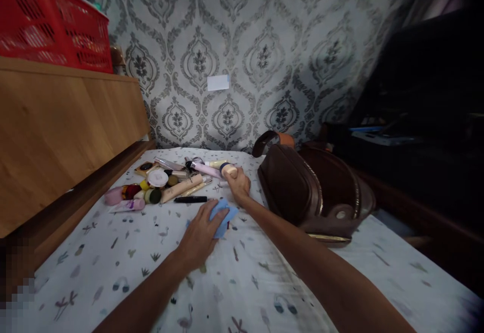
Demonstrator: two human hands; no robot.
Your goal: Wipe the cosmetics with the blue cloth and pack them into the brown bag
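My left hand (199,231) is closed on a blue cloth (224,218) just above the printed sheet. Farther forward, my right hand (239,186) grips a small round cosmetic jar (228,170) with a dark band and a pale side. Left of that jar lies a loose pile of cosmetics: a pink tube (206,169), a beige tube (182,188), a white round jar (158,178) and a black pen-like stick (190,199). A small purple-and-white tube (127,205) rests at the near left of the pile.
A brown leather bag (302,187) stands right of my right forearm. At the left is a wooden panel (71,131) with a red basket (56,25) on top. Patterned wallpaper (242,36) rises behind the bed sheet (143,272). Dark shapes fill the right side.
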